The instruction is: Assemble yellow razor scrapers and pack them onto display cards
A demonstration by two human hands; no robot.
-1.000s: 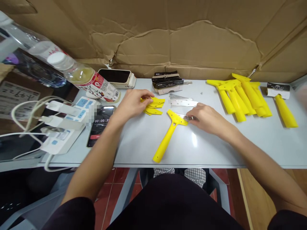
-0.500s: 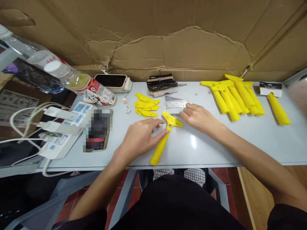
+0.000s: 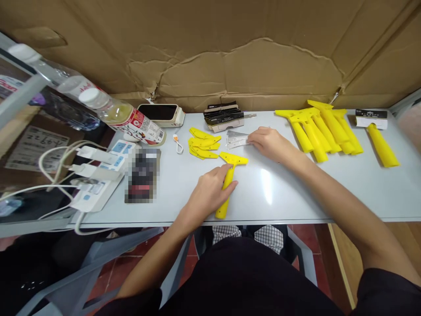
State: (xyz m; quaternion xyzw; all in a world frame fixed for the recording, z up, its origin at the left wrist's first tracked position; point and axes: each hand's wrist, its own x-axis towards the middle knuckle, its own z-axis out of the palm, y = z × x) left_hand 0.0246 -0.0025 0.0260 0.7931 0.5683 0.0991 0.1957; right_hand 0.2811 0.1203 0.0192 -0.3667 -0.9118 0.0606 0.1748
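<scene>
scrapers (image 3: 317,134) lie grouped on the desk (image 3: 289,199), left hand (image 3: 208,195) closes around another scraper (image 3: 226,193), open right hand (image 3: 268,144) rests near steel blades (image 3: 237,139), and yellow pieces (image 3: 202,144) remain piled.

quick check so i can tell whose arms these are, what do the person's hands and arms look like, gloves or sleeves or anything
The left hand and right hand are bare, with no gloves. Both forearms are bare too, and no watch or band shows on either wrist. The left sleeve and right sleeve are black and end well above the wrists.
</scene>
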